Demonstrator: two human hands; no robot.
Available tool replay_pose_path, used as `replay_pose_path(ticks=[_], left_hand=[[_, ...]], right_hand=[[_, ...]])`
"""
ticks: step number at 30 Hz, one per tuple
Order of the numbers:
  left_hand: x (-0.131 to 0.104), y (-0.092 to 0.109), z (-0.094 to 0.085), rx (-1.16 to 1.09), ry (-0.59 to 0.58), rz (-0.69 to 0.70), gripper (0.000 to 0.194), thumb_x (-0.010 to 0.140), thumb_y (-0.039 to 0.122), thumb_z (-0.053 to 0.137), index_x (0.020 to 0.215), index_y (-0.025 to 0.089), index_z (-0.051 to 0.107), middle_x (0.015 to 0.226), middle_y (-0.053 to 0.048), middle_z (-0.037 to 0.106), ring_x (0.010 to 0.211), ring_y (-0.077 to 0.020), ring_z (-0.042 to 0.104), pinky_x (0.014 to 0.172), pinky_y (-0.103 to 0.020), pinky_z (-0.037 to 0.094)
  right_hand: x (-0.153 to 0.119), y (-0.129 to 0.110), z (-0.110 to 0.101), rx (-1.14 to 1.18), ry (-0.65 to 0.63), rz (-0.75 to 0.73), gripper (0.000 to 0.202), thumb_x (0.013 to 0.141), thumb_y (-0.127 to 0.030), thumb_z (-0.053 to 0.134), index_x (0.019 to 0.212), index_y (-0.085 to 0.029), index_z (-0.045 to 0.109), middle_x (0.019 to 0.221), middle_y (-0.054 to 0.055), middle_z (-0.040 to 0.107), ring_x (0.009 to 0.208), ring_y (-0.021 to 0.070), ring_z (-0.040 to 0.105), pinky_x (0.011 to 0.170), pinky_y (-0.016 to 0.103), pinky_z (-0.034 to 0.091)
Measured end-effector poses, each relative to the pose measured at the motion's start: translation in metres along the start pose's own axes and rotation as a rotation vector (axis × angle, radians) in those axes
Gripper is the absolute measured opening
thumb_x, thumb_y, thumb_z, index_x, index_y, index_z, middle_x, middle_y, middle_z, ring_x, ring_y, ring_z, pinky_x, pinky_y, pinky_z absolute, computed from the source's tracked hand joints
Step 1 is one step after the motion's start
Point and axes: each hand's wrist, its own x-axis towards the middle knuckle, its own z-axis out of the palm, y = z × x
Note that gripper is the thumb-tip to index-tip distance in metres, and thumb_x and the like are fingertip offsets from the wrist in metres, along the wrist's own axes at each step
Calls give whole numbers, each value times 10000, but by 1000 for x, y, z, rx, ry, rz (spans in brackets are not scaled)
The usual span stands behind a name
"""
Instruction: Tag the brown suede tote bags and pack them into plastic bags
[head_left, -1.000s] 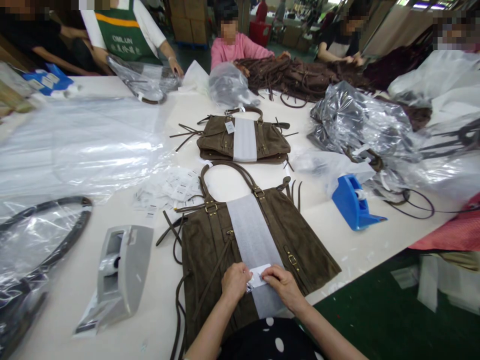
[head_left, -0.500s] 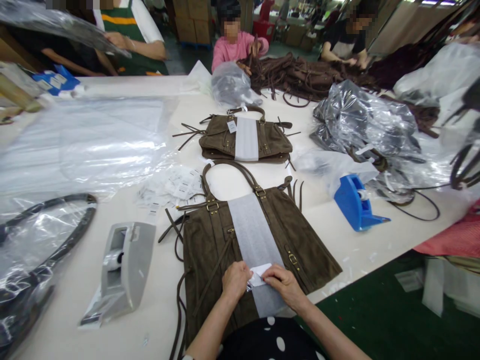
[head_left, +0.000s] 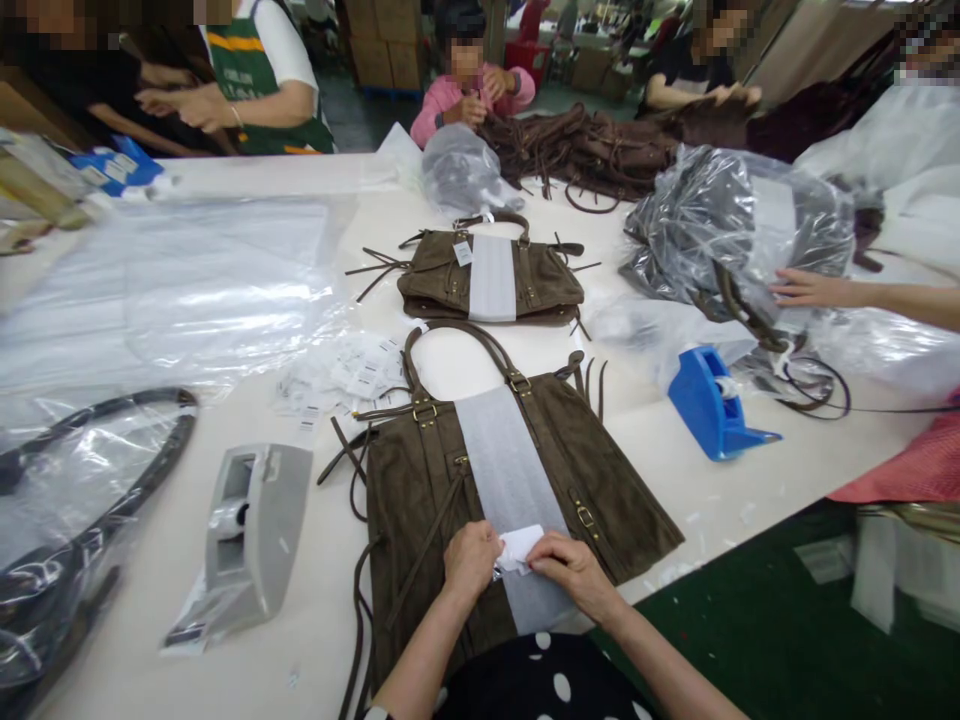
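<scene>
Directly in front of me lies a dark olive-brown handbag (head_left: 420, 510), its handles pointing away from me. A pale grey tissue strip (head_left: 501, 440) runs down its middle. Over the strip's lower part, both hands pinch a small white paper tag (head_left: 523, 547). My left hand (head_left: 471, 560) grips its left side, where a bit of clear plastic shows. At its right edge are the closed fingertips of my right hand (head_left: 574, 570). Beyond it sits a second brown handbag (head_left: 435, 275), also with a tissue band and a white tag.
A grey tape dispenser (head_left: 277, 520) stands at left, a blue one (head_left: 709, 410) at right. Clear plastic bags (head_left: 225, 270) and small labels (head_left: 364, 370) lie leftward. A co-worker's hand (head_left: 814, 288) touches a plastic-wrapped bag (head_left: 739, 220). Several people work across the table.
My right fingers have shifted slightly on the tag, showing more of it. A co-worker's hand has come in from the right onto the wrapped bag. The plastic sheet at upper left is gone.
</scene>
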Motion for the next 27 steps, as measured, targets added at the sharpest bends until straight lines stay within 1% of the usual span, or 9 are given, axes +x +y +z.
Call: replay_pose_path(ticks=[2, 7, 12, 17, 21, 27], left_hand=[[0, -1, 0, -13, 2, 10, 166, 673, 305, 497, 651, 210, 632, 586, -4, 632, 622, -152, 557, 520, -226, 299], [4, -10, 4, -78, -8, 61, 165, 668, 311, 495, 627, 199, 610, 537, 24, 590, 596, -136, 548, 503, -210, 298], [11, -20, 11, -133, -10, 103, 139, 634, 293, 516, 618, 182, 598, 538, 39, 572, 575, -123, 529, 491, -201, 299], [11, -21, 11, -161, -18, 120, 148, 630, 299, 513, 600, 172, 583, 517, 41, 555, 545, -118, 509, 485, -201, 305], [10, -19, 9, -179, -24, 128, 152, 627, 299, 510, 590, 166, 574, 505, 41, 542, 540, -118, 504, 498, -205, 311], [11, -20, 10, -201, -24, 128, 144, 620, 293, 506, 593, 168, 573, 502, 40, 539, 534, -120, 506, 491, -211, 299]], right_hand=[[-2, 0, 0, 66, 41, 52, 162, 729, -335, 569, 711, -203, 660, 694, 3, 601, 699, 143, 545, 668, 241, 399], [-5, 3, 10, 239, 253, 249, 215, 690, -379, 591, 739, -172, 630, 523, -34, 517, 502, 102, 453, 501, 217, 344], [-2, 5, 21, 310, 319, 308, 274, 636, -426, 620, 716, -164, 608, 489, -40, 491, 460, 96, 424, 464, 219, 321], [1, 6, 22, 289, 283, 297, 266, 627, -417, 621, 698, -161, 612, 486, -39, 484, 451, 90, 416, 451, 215, 309], [3, 9, 20, 250, 255, 306, 264, 645, -410, 601, 726, -159, 619, 482, -46, 467, 435, 82, 405, 425, 202, 301], [5, 10, 18, 201, 209, 269, 203, 669, -352, 589, 730, -162, 626, 495, -48, 470, 434, 70, 391, 402, 187, 275]])
